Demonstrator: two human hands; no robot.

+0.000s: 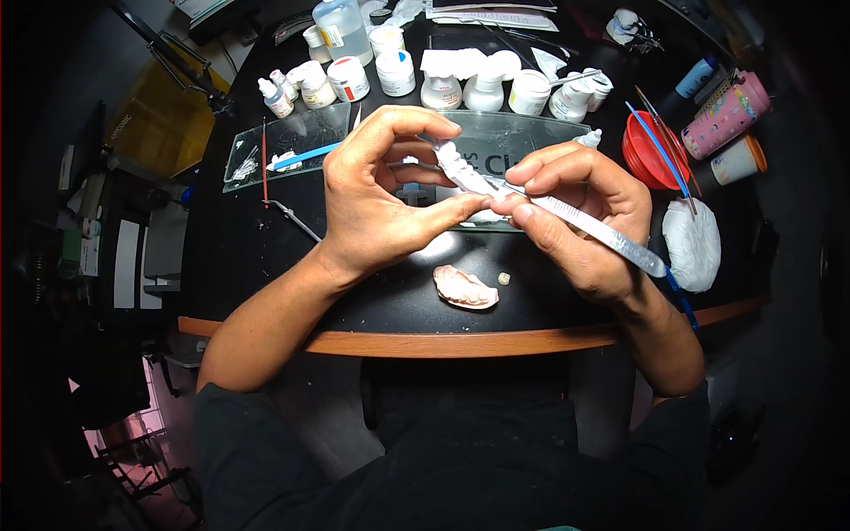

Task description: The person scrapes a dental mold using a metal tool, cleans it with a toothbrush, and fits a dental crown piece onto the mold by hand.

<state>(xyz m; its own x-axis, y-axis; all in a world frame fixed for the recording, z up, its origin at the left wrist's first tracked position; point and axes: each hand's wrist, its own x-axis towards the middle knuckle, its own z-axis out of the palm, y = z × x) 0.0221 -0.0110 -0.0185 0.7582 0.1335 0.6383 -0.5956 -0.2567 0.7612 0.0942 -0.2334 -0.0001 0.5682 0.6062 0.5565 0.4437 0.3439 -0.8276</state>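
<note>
My left hand is closed on a white dental cast, pinching its ends between thumb and fingers above the table. My right hand grips a scalpel with a pale, ruler-marked handle. Its tip meets the cast's near right end, close to my left thumb; the blade itself is hard to make out. Below my hands a pinkish dental cast with a row of teeth lies on the black table. Beside it sits a small tooth-coloured piece.
Glass slabs lie behind my hands, bearing a blue-handled tool and white material. Several jars and a clear bottle line the back. At right are a red bowl with brushes, a white pad and a pink tumbler.
</note>
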